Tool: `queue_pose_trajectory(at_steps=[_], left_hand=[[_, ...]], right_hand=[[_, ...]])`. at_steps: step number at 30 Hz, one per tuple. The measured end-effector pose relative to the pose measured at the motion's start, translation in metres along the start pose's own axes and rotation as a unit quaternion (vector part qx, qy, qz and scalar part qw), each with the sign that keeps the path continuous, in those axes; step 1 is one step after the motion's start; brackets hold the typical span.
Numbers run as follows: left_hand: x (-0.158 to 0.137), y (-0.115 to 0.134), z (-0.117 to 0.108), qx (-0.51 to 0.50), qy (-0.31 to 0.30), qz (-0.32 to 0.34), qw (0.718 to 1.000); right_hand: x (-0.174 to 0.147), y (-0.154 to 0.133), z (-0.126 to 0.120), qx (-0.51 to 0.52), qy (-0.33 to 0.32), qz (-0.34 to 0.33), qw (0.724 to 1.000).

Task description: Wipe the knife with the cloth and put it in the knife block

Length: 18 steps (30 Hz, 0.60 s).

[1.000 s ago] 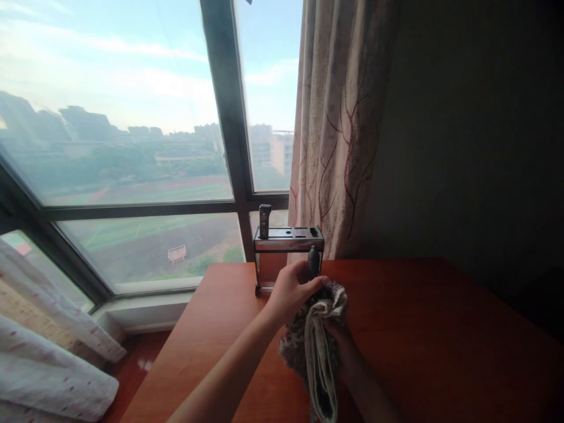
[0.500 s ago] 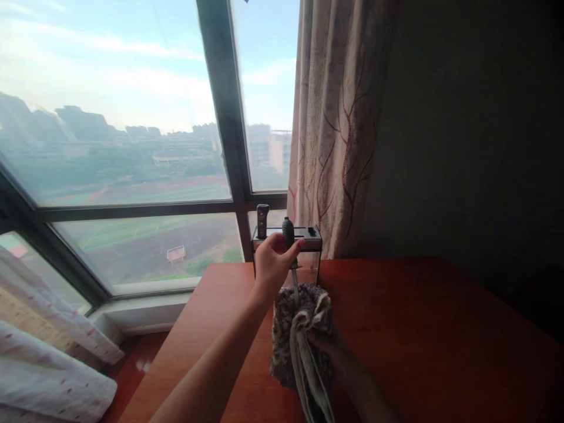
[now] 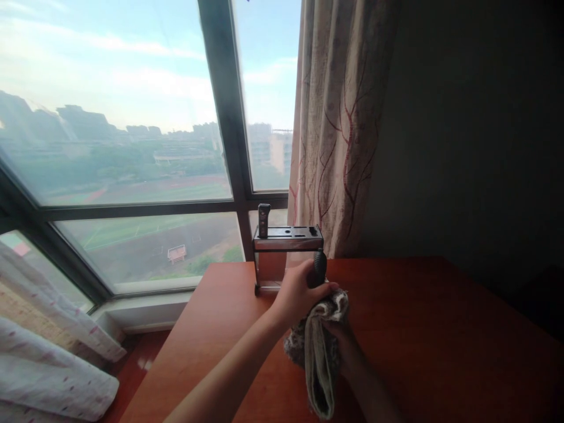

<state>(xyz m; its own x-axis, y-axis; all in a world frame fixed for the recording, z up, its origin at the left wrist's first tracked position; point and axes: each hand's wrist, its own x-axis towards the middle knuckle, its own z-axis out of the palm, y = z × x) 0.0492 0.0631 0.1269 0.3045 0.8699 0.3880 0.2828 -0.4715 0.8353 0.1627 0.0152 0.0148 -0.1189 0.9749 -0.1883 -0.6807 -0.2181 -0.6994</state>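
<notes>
Red-brown table (image 3: 418, 329), bare to the right, left edge falling away to the floor. Left hand (image 3: 297, 294) clenched on one dark handle (image 3: 319, 268), its lower part sunk in one grey cloth (image 3: 319, 352). Right hand (image 3: 341, 341) under the cloth, gripping it from below. One metal rack (image 3: 288, 247) just behind, hard by the window (image 3: 132, 147) and curtain (image 3: 339, 117), with one more dark handle (image 3: 264, 220) upright in it.

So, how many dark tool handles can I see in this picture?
2. One handle stands in the left end of the metal rack by the window. The other handle is gripped by the left hand, above the cloth. The cloth may hide others.
</notes>
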Motion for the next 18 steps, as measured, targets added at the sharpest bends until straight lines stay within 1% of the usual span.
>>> queue_pose_trajectory(at_steps=[4,6,8,11,14,16,18], left_hand=[[-0.003,0.01,-0.004,-0.033,-0.034,0.007,0.999],[-0.003,0.01,-0.006,-0.035,-0.04,0.006,0.999],[-0.002,0.008,-0.006,-0.026,-0.034,0.004,0.999],[0.0,0.005,-0.002,-0.004,-0.007,0.006,1.0],[0.0,0.005,0.005,0.003,0.017,0.015,1.0],[0.002,0.005,0.006,-0.037,0.017,0.0,0.999],[0.006,0.006,0.004,-0.126,0.013,-0.037,0.991]], right_hand=[[0.002,-0.003,-0.005,-0.002,0.004,-0.025,1.0],[0.003,-0.003,-0.005,-0.015,0.012,-0.041,0.999],[0.003,-0.003,-0.003,-0.042,0.027,-0.065,0.997],[0.003,-0.003,0.0,-0.076,0.047,-0.097,0.991],[0.003,-0.004,0.0,-0.074,0.044,-0.115,0.99],[0.004,-0.005,0.0,-0.072,0.041,-0.112,0.99],[0.004,-0.006,-0.002,-0.088,0.046,-0.101,0.99]])
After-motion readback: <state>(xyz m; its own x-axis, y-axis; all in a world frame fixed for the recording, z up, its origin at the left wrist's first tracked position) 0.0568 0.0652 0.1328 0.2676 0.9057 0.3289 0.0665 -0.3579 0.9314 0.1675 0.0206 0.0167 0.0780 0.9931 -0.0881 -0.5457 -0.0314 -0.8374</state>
